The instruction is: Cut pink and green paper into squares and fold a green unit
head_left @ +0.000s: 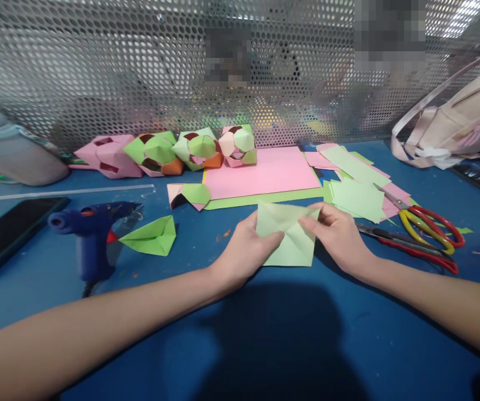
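The light green paper (pixel 288 236) lies on the blue desk (pixel 265 334) in the middle of the view, caught between both hands. The left hand (pixel 246 250) grips its left edge, thumb on top and fingers curled beneath. The right hand (pixel 340 234) pinches the upper right part, thumb and forefinger closed on a folded flap near the top corner. Both hands touch the sheet from opposite sides, so it sits directly between them, just in front of the wrists.

The sheet is pale green, partly folded, with a flap turned down across the top and crease lines running diagonally over its face. Its lower part rests flat on the desk and ends in a blunt point toward the person.

Just beyond it lies a pink sheet (pixel 265 170) on top of a green one. To the right sits a loose stack of pale green squares (pixel 359 197), and 1 pair of scissors (pixel 424 223) with red and yellow handles lies on its right edge. To the left stands a blue glue gun (pixel 92 234), with a brighter green folded piece (pixel 150 236) just beside it. A row of 4 folded paper balls (pixel 169 151) lines the perforated metal screen (pixel 98 67) at the back. A dark phone (pixel 8 231) lies at the far left.
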Available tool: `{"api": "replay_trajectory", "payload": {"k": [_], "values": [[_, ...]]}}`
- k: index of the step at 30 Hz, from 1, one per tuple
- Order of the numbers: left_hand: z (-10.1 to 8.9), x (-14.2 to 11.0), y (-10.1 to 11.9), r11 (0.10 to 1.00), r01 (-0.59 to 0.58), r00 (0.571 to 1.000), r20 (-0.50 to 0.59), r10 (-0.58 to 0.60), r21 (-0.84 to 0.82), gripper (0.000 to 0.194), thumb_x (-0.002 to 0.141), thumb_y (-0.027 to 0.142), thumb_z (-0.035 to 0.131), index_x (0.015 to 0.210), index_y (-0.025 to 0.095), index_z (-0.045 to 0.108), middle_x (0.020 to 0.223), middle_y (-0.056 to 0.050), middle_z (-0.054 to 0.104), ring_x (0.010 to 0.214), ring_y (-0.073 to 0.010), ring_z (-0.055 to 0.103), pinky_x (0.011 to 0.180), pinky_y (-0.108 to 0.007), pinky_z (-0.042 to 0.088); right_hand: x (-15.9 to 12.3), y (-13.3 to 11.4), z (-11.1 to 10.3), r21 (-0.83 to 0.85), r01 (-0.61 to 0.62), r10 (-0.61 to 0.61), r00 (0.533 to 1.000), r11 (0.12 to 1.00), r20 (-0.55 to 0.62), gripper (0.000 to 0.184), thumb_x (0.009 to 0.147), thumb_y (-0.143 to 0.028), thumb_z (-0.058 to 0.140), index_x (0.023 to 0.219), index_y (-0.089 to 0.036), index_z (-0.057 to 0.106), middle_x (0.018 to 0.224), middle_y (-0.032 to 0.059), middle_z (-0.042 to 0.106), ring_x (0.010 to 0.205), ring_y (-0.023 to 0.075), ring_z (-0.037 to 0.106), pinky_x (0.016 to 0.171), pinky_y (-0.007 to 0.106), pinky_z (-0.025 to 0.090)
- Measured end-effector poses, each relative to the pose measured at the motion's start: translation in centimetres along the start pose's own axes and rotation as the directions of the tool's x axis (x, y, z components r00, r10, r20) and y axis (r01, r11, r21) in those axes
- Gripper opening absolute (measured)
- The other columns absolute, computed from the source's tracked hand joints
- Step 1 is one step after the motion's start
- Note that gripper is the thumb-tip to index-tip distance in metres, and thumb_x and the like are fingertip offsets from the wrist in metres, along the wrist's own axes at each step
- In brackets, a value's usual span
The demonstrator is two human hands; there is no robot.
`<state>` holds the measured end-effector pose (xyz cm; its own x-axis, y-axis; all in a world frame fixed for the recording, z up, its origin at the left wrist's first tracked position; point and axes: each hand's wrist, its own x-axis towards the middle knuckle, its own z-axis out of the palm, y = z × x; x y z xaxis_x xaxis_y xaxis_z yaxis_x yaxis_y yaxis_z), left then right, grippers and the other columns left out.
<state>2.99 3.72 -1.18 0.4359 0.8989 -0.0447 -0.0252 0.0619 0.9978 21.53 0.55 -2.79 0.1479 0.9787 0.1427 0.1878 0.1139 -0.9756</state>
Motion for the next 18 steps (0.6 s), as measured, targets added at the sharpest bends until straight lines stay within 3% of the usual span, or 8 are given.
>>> {"api": "replay_trajectory", "payload": {"k": [3,5,8,15,18], "values": [[-0.05,0.0,-0.08,1.0,0.017,1.0,0.004,-0.017,-0.013,0.034,0.077,0.021,0.072,0.11,0.015,0.067,0.103,-0.007,0.076,0.092,-0.0242,0.072,0.079,-0.033,0.057,0.19,-0.05,-0.06,0.114,-0.051,0.051,0.999,0.992,0.005,0.029,0.091,-0.048,0.06,0.081,-0.021,0.061,0.069,-0.0017,0.055,0.064,0.013,0.051,0.06,0.028,0.044],[-0.06,-0.02,-0.13,0.999,0.032,0.999,0.0,-0.032,-0.03,0.034,0.077,0.021,0.072,0.11,0.015,0.066,0.103,-0.008,0.076,0.091,-0.0242,0.072,0.079,-0.034,0.058,0.17,-0.11,-0.05,0.155,-0.057,0.054,0.998,0.986,0.025,0.029,0.093,-0.05,0.056,0.087,-0.022,0.062,0.073,-0.0013,0.056,0.066,0.0136,0.052,0.061,0.028,0.045],[-0.04,-0.07,-0.13,0.998,0.041,0.999,-0.008,-0.041,-0.056,0.034,0.078,0.022,0.073,0.11,0.015,0.065,0.104,-0.008,0.075,0.089,-0.0231,0.072,0.078,-0.033,0.057,0.01,-0.22,0.06,0.126,-0.029,0.027,0.999,0.992,0.019,0.024,0.089,-0.045,0.063,0.099,-0.022,0.063,0.079,-0.001,0.06,0.07,0.014,0.055,0.065,0.028,0.046],[-0.25,0.09,-0.21,0.968,0.035,0.999,-0.019,-0.041,-0.25,0.032,0.082,0.026,0.07,0.111,0.019,0.06,0.108,-0.006,0.073,0.094,-0.0231,0.07,0.082,-0.034,0.055,0.18,-0.42,0.16,0.122,-0.037,0.034,0.999,0.992,0.026,0.018,0.085,-0.037,0.068,0.086,-0.02,0.061,0.082,0.0006,0.064,0.073,0.0138,0.059,0.067,0.028,0.049],[-0.34,0.1,-0.41,0.976,0.044,0.999,-0.004,-0.046,-0.212,0.026,0.083,0.027,0.068,0.107,0.02,0.06,0.1,-0.003,0.072,0.087,-0.0198,0.068,0.08,-0.032,0.053,0.22,-0.43,0.17,0.095,-0.013,0.011,1.0,0.995,0.027,0.019,0.085,-0.039,0.068,0.087,-0.021,0.062,0.082,0.0005,0.064,0.072,0.0133,0.058,0.065,0.027,0.049]]}}
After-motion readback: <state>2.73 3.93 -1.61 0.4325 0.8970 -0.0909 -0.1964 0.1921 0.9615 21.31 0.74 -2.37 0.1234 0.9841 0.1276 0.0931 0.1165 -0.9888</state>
